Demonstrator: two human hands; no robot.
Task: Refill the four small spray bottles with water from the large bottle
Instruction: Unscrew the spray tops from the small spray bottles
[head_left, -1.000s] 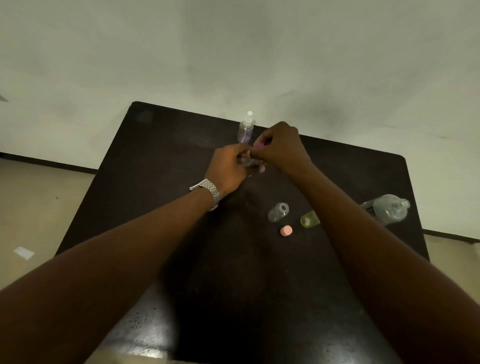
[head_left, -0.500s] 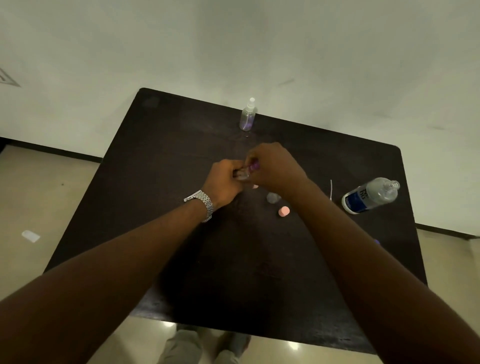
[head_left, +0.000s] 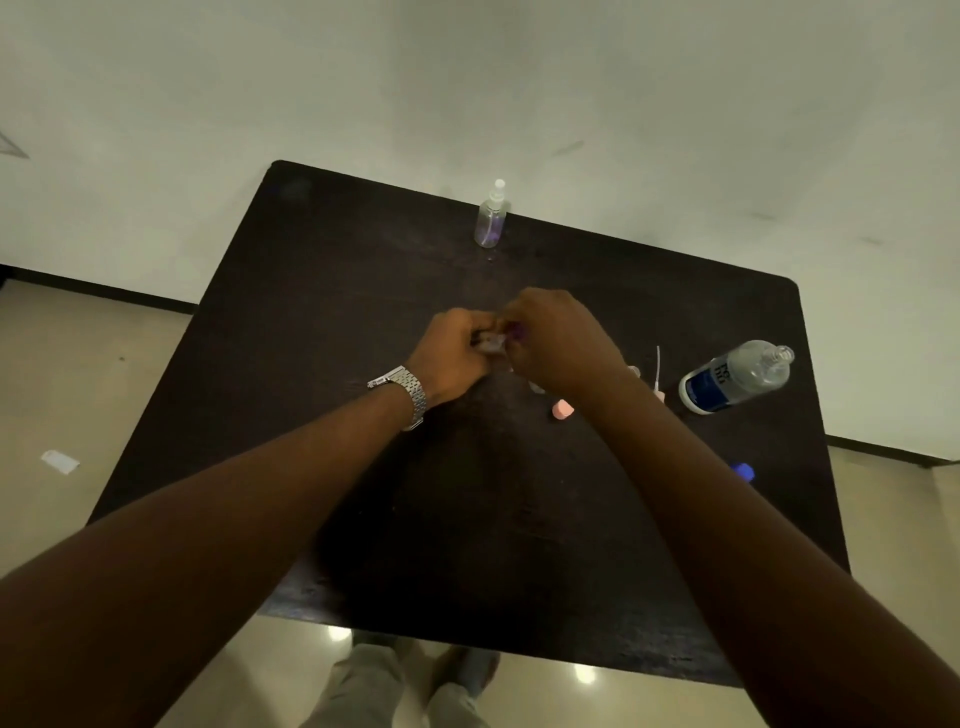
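Over the middle of the dark table (head_left: 322, 322), my left hand (head_left: 449, 353) grips a small clear spray bottle (head_left: 491, 343) lying sideways. My right hand (head_left: 558, 340) is closed on its purple spray top (head_left: 516, 328). Another small spray bottle (head_left: 491, 218) with a white top stands upright at the far edge. The large water bottle (head_left: 737, 376) with a blue label stands uncapped at the right. A pink cap (head_left: 562, 409) lies near my right wrist, which hides other small bottles behind it.
A blue cap (head_left: 744, 471) lies near the right edge of the table. A thin white spray tube (head_left: 658, 366) lies left of the large bottle. A wall is behind the table. My feet (head_left: 405, 686) are on the floor below the near edge.
Both hands have drawn back from the far spray bottle toward the table's middle, still holding the small bottle and its purple top. The view has tilted down, showing the near edge and floor.
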